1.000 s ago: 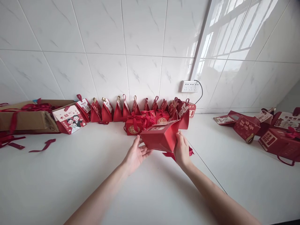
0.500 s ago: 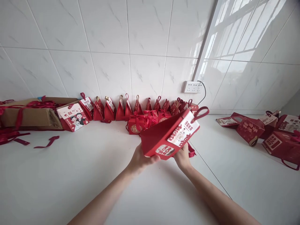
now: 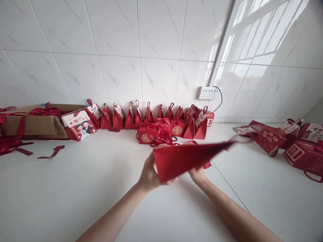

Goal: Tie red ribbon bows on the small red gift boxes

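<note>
A red wedge-shaped paper gift box (image 3: 186, 161) is held above the table in front of me, lying on its side. One plain red triangular side faces me, and its narrow end points right, where the handle loop is blurred by motion. At the wide left end, my left hand (image 3: 147, 176) grips it, with fingertips showing under the lower edge. My right hand (image 3: 198, 174) is at the underside, its fingers mostly hidden behind the box. A bit of red ribbon (image 3: 207, 165) shows just beyond the right hand.
Several similar boxes (image 3: 129, 121) stand in a row along the tiled wall. Small red boxes with bows (image 3: 147, 133) sit before them. At left are a cardboard carton (image 3: 32, 126) of ribbons and a loose ribbon piece (image 3: 51, 153). More boxes (image 3: 270, 139) lie at right. A power strip (image 3: 209, 93) is on the wall.
The gift box has turned in my hands: its printed face with the white label has swung out of sight, and a plain side now shows. Its handle end has dropped and moved right.
</note>
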{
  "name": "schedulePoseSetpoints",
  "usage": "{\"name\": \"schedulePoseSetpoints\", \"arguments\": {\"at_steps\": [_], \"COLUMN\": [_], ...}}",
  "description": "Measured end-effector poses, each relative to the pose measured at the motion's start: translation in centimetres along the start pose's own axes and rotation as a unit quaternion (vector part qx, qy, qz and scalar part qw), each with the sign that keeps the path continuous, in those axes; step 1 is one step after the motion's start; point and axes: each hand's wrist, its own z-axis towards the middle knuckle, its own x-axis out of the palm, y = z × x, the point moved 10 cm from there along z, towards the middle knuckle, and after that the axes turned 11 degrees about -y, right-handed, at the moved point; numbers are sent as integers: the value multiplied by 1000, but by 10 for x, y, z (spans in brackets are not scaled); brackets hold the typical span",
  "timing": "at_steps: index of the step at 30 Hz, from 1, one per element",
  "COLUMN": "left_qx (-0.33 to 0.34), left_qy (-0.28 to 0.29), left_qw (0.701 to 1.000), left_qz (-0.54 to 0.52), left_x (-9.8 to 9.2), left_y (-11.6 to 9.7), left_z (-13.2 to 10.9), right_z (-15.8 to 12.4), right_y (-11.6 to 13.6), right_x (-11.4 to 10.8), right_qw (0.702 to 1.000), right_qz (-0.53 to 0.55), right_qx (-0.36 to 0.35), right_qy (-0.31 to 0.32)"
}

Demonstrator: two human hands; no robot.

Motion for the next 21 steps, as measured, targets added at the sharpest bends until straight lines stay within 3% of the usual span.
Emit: {"name": "schedulePoseSetpoints", "arguments": {"at_steps": [2, 4, 8, 11, 15, 18, 21], "left_qx": [41, 18, -209, -296, -244, -143, -47], "left_qy": [-30, -67, -131, -143, -113, -66, -25], "left_qw": [999, 997, 965, 942, 962, 988, 997], "left_qz": [-4, -41, -86, -70, -48, 1, 48], "left_x": [-7, -15, -21, -19, -16, -13, -9], "left_y": [-7, -6, 28, 42, 40, 28, 15], "left_z": [7, 15, 17, 8, 11, 17, 19], "right_z": [-1, -2, -9, -12, -8, -5, -2], "right_y": [-3, 0, 13, 13, -3, -18, -25], "right_x": [2, 7, 19, 20, 9, 4, 8], "right_qw": [1000, 998, 991, 991, 999, 996, 990], "right_qz": [-16, -45, -85, -76, -37, 36, 81], "right_qx": [-8, -34, -94, -90, -3, 76, 116], "right_qy": [-1, 9, 52, 61, 17, -12, -1]}}
